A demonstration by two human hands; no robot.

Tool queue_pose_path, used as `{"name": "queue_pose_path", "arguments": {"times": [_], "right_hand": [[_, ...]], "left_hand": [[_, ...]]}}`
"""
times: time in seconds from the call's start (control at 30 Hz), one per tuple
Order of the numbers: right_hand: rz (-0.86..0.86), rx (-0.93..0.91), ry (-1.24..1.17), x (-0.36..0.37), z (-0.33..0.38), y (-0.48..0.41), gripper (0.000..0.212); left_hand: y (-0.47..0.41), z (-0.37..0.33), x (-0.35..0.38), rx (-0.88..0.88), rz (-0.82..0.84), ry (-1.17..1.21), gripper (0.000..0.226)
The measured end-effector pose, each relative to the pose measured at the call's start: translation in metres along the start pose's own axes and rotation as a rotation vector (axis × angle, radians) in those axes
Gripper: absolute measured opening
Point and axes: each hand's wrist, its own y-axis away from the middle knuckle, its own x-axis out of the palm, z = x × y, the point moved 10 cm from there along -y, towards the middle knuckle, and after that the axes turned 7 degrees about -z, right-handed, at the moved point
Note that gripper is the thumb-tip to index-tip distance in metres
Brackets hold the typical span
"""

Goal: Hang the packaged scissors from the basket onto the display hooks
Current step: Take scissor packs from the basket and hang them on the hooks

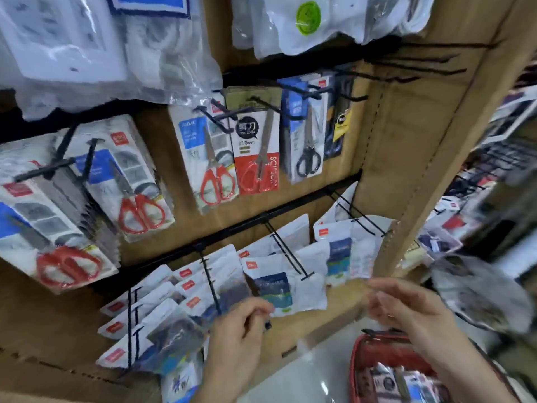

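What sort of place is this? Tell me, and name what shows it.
Most likely a shop's stationery aisle: packaged scissors hang on black display hooks, small white packets fill the row below, and a red basket holding more packages sits at lower right.

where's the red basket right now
Head view, bottom right: the red basket lies just below the right hand, right of the left hand, with packages inside.

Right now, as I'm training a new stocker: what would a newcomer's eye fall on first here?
The red-handled scissors packs hanging on the upper hooks, left and centre, stand out most. Then the red basket at bottom right, with the right hand above it and the left hand by the lower hooks.
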Motion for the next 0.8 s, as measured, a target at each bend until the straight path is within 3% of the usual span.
{"name": "queue_pose_path", "arguments": {"times": [0.13,0.27,0.47,0.63,0.8], "right_hand": [[-0.231,0.047,-0.021,-0.073,-0.034,0.049,0.023],[-0.403,0.103,0.047,-0.148,-0.065,0.093,0.027],[-0.682,0.274,0.037,-0.261,-0.134,0.151,0.02],[-0.768,0.44,-0.025,-0.33,-0.213,0.157,0.023],[-0.747,0.584,-0.077,-0.373,-0.318,0.11,0.025]], "left_hand": [[0.036,-0.014,0.058,0.084,0.199,0.021,0.046],[0.065,-0.026,0.121,0.123,0.37,0.005,0.069],[0.106,-0.019,0.231,0.109,0.614,-0.046,0.056],[0.133,0.005,0.343,0.063,0.783,-0.164,0.049],[0.145,0.062,0.463,-0.009,0.9,-0.339,0.034]]}}
